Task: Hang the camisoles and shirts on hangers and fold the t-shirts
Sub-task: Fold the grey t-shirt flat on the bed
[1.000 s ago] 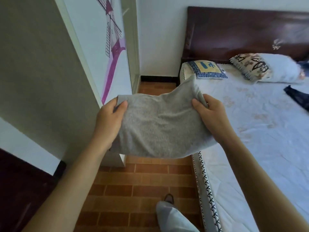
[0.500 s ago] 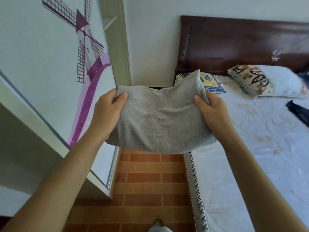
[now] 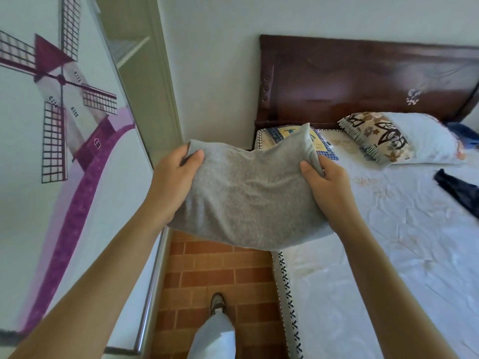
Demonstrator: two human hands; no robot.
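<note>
A folded grey knit t-shirt [image 3: 248, 198] is held up in the air in front of the person, over the strip of red-brown brick-pattern floor [image 3: 212, 275] between a wardrobe and a bed, its right part over the bed's edge. The left hand [image 3: 171, 187] grips the garment's left edge, thumb on top near the upper corner and fingers curled beneath. The right hand [image 3: 329, 193] grips the right edge the same way, thumb pressed onto the cloth; the upper right corner of the fabric peaks above it. The lower edge sags in a shallow curve between the two hands.

To the left stands a white wardrobe door [image 3: 51, 156] printed with a purple windmill. To the right lies the bed with a pale blue sheet [image 3: 388, 255] and a dark wooden headboard [image 3: 363, 81]. Near the headboard sit a small blue-and-yellow checked cushion [image 3: 321, 143], partly hidden by the t-shirt, and a floral-patterned fringed pillow [image 3: 399, 138]. A dark navy garment [image 3: 458, 190] lies at the sheet's right edge. Below, one leg in light trousers [image 3: 212, 338] with a shoe [image 3: 217, 303] stands on the floor.
</note>
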